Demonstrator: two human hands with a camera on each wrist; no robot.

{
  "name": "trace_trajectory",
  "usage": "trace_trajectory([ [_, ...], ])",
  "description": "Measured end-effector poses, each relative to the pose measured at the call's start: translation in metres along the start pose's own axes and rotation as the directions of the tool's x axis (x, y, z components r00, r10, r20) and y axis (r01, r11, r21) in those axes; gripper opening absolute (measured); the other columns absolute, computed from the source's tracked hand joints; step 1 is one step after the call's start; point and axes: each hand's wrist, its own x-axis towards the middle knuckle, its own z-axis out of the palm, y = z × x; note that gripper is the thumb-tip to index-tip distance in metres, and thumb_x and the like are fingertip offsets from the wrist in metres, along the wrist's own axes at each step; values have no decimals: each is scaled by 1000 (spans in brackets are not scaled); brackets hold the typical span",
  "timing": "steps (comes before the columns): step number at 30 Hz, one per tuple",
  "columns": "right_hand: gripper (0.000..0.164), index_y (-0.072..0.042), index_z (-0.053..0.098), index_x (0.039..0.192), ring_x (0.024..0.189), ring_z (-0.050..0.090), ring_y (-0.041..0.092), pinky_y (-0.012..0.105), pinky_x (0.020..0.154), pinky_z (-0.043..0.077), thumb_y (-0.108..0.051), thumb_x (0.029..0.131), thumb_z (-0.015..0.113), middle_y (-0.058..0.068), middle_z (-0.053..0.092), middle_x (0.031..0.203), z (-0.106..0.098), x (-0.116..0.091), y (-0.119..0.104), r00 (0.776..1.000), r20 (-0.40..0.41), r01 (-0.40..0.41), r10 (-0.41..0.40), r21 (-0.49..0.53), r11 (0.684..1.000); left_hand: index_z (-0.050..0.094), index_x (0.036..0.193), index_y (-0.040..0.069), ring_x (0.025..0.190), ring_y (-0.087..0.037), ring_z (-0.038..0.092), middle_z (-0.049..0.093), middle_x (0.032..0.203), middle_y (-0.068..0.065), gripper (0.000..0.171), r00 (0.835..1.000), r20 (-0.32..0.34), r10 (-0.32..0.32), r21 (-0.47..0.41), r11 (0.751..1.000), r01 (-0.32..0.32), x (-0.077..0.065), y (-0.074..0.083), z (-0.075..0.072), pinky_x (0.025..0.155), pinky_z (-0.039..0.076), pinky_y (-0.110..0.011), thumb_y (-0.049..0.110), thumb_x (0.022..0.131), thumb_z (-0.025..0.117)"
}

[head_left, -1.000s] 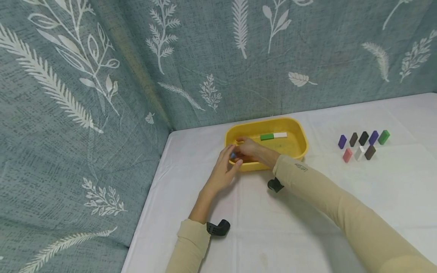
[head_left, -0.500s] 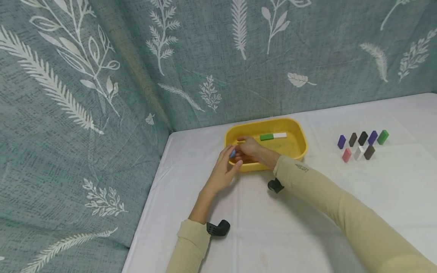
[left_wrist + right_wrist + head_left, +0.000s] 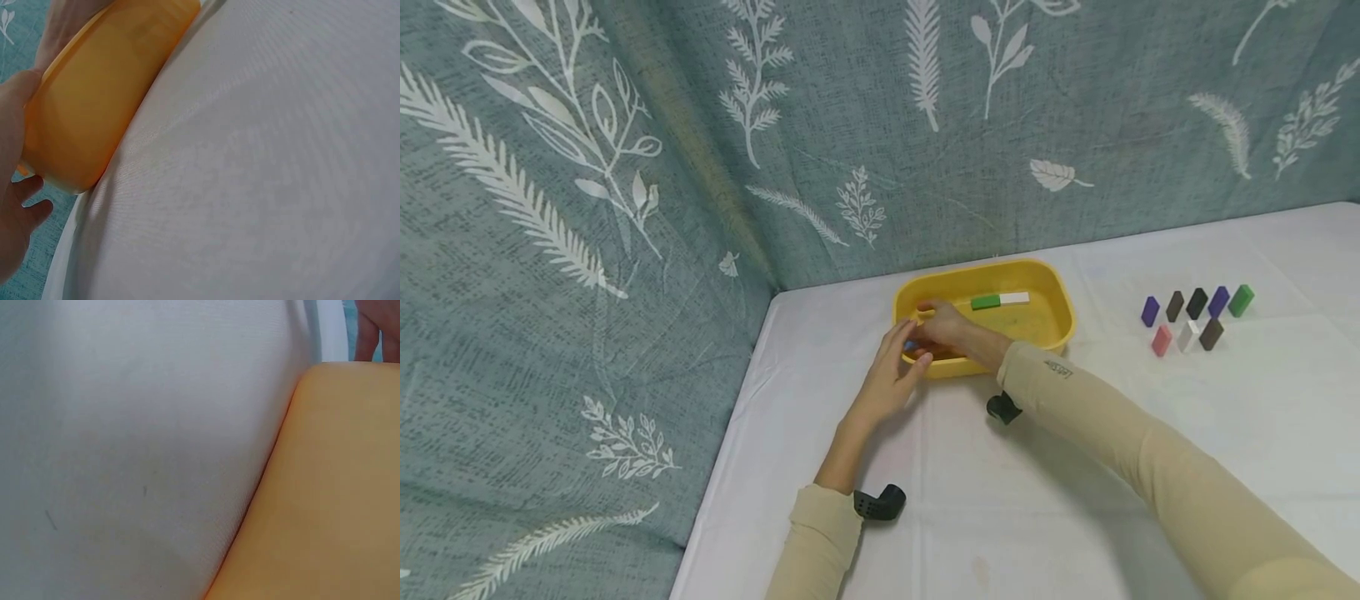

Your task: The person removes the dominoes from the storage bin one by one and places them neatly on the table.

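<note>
A yellow tray point(image 3: 1033, 321) stands at the back of the white-covered table. My right hand point(image 3: 947, 325) reaches over its front wall, with curled fingers down in the left end. A small blue block point(image 3: 911, 345) shows partly at those fingertips, mostly covered by both hands. Around the tray's left front corner lies my left hand point(image 3: 886, 379), fingers extended and thumb at the rim. The left wrist view has the left hand's spread fingers point(image 3: 39, 212) beside the tray's outer wall point(image 3: 94, 112). Inside the tray, a green block point(image 3: 985, 302) and a white block point(image 3: 1014, 297) lie end to end along the back.
To the right of the tray, several small blocks stand upright in two rows, among them a green block point(image 3: 1242, 301), a pink block point(image 3: 1162, 341) and a black block point(image 3: 1197, 304). A patterned curtain point(image 3: 880, 133) hangs behind and left of the table.
The blue block shows more half a second ago and sits lower and more hidden now. My right hand shifts slightly; my left hand stays at the tray's corner.
</note>
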Motion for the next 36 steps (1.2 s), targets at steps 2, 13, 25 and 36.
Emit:
trace_trajectory([
  [2, 68, -3, 28, 145, 57, 59, 16, 23, 56, 53, 2, 88, 63, 21, 55, 108, -2, -1, -1, 1000, -15, 14, -14, 7, 1000, 27, 149, 4, 141, -29, 19, 21, 154, -15, 66, 1000, 0, 1, -5, 1000, -1, 0, 0, 0, 110, 21, -50, 44, 100, 45],
  [13, 76, -8, 22, 149, 78, 60, 22, 34, 81, 53, 7, 86, 62, 24, 49, 118, -50, -19, -20, 989, -116, 88, -89, -14, 996, 27, 149, 7, 140, -29, 20, 22, 153, -15, 60, 1000, -23, 2, 12, 1000, -1, 0, -1, 3, 110, 20, -48, 36, 100, 48],
  [25, 69, -11, 17, 152, 77, 61, 13, 23, 71, 54, 3, 95, 52, 23, 45, 124, -136, -60, -38, 963, -232, 156, -137, 66, 986, 28, 148, 5, 140, -31, 20, 23, 153, -17, 62, 999, -35, 11, 10, 1000, -11, -1, -3, 7, 111, 19, -49, 38, 100, 47],
  [36, 76, -13, 5, 154, 80, 59, 9, 21, 81, 51, 3, 95, 51, 11, 40, 114, -235, -124, -36, 895, -408, 267, -180, 165, 950, 26, 149, 6, 141, -30, 17, 20, 154, -14, 63, 1000, -24, -9, -4, 1000, 9, -2, 0, 6, 110, 18, -50, 39, 100, 46],
])
